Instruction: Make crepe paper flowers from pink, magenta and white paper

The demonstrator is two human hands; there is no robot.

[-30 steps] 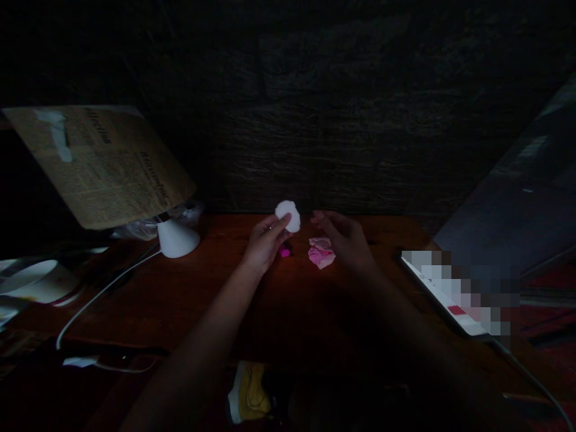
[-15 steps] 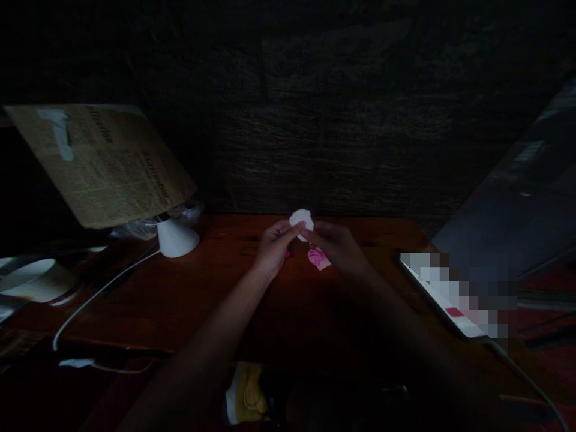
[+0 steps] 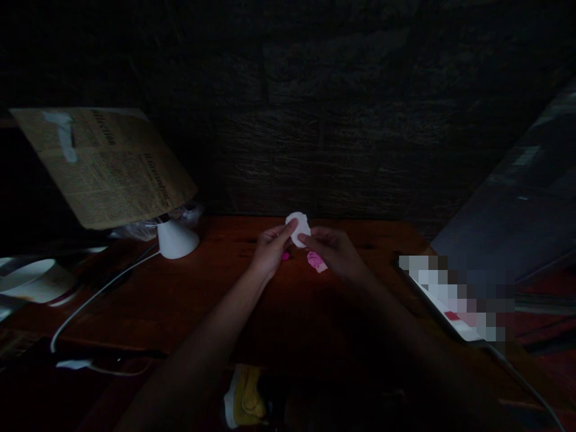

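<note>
Between my hands is a flat, roundish white piece (image 3: 297, 227) that looks soft, like clay or dough; I cannot tell the material. My left hand (image 3: 270, 249) pinches its left side, thumb on the near face. My right hand (image 3: 335, 249) grips its right edge, with the thumb pressed on the lower part. Below the right fingers a crumpled pink piece (image 3: 317, 261) lies on the wooden table, partly hidden by that hand. A small magenta lump (image 3: 285, 256) sits beside my left hand, mostly covered.
To the left stand a lamp with a newsprint shade (image 3: 112, 168) and white base (image 3: 176, 240), its cord, and a white paper cup (image 3: 38, 282). A flat device (image 3: 450, 306), partly pixelated, lies at the right with a cable. Behind the table rises a dark wall (image 3: 292, 120).
My right hand has come in from the right and taken hold of the white piece. My left hand has moved slightly right with it, and the piece sits a little lower.
</note>
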